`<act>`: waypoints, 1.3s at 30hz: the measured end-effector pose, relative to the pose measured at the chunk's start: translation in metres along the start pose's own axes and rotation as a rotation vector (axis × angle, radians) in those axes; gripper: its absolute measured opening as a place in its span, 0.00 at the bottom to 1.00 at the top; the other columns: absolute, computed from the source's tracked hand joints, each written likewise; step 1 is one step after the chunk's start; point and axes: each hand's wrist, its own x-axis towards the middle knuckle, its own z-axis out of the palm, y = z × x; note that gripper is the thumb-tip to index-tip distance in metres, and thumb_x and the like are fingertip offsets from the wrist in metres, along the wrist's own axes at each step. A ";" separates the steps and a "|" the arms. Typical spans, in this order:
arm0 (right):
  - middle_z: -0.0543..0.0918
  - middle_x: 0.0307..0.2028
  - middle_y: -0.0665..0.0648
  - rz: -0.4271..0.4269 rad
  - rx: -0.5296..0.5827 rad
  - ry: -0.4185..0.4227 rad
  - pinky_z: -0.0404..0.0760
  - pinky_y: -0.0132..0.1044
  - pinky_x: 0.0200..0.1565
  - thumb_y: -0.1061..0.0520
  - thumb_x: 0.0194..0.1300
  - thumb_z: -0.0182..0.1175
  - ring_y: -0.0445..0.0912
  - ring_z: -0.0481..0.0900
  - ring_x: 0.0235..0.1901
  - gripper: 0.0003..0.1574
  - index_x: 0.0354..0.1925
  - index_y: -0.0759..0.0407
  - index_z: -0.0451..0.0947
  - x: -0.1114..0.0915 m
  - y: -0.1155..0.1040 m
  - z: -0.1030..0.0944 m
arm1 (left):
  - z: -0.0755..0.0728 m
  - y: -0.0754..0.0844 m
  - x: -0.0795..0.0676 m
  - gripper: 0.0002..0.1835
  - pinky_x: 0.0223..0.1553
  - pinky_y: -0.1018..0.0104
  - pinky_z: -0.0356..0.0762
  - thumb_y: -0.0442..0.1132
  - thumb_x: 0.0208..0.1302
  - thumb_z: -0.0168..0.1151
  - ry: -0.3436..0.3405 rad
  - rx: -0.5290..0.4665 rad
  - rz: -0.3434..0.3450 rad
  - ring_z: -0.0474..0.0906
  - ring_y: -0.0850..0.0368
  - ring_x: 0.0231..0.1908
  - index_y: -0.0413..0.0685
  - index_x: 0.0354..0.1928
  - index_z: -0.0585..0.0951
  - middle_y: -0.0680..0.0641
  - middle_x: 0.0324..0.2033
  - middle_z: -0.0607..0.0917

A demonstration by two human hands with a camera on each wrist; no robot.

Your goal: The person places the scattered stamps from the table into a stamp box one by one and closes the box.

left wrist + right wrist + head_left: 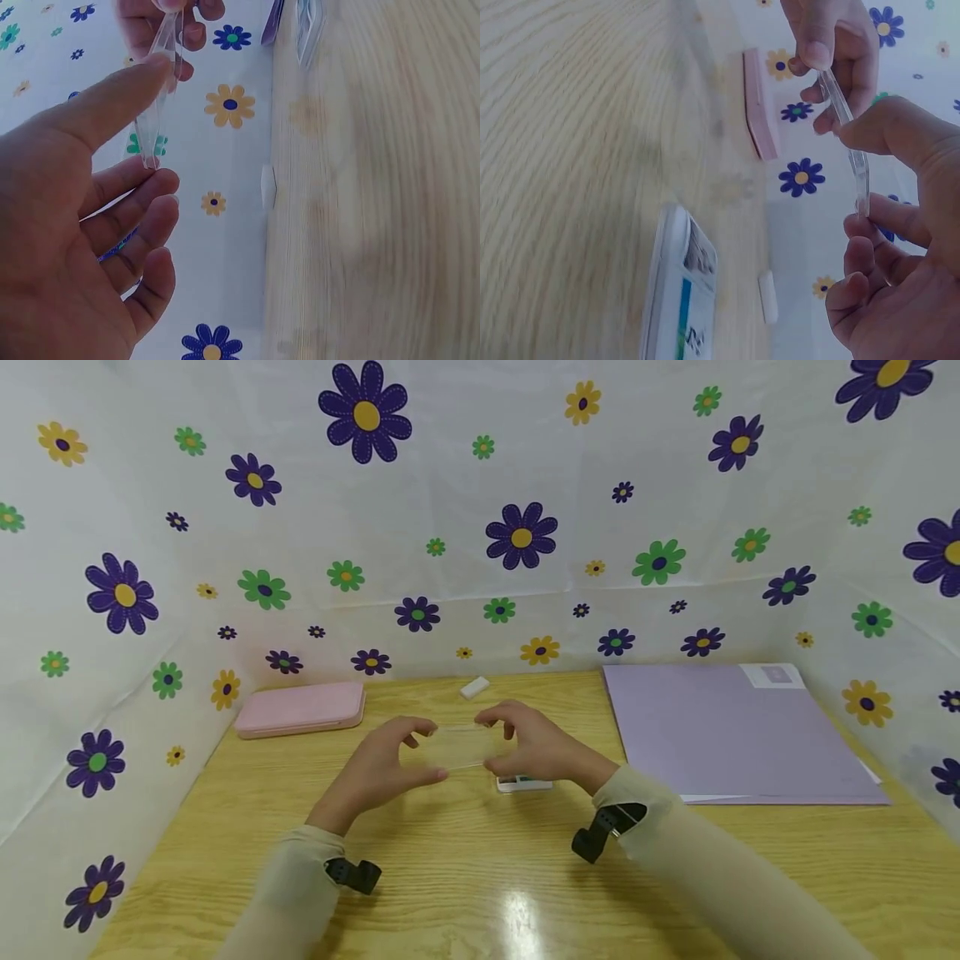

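Note:
Between both hands, above the table, is a clear, thin rectangular plastic cover (461,748). My left hand (378,767) pinches its left end, thumb on the near edge and fingertips on the far one. At the right end my right hand (536,745) grips it the same way. Seen edge-on in the right wrist view, the cover (859,176) has a shallow raised rim. Just below the right hand, a small white box (525,786) with dark and coloured contents lies on the table, partly hidden by that hand.
A white eraser-like block (474,687) lies beyond the hands. At the back left is a pink pencil case (300,708). A large lilac folder (720,727) with papers under it covers the right side of the wooden table (450,877). Flowered cloth (442,485) stands around the back and sides.

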 end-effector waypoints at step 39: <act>0.75 0.51 0.59 0.072 -0.031 -0.011 0.71 0.44 0.43 0.55 0.55 0.75 0.52 0.70 0.43 0.36 0.60 0.62 0.74 -0.052 0.053 -0.023 | 0.064 0.032 0.038 0.35 0.51 0.56 0.74 0.54 0.53 0.76 -0.176 0.011 -0.007 0.74 0.55 0.51 0.50 0.61 0.77 0.52 0.54 0.79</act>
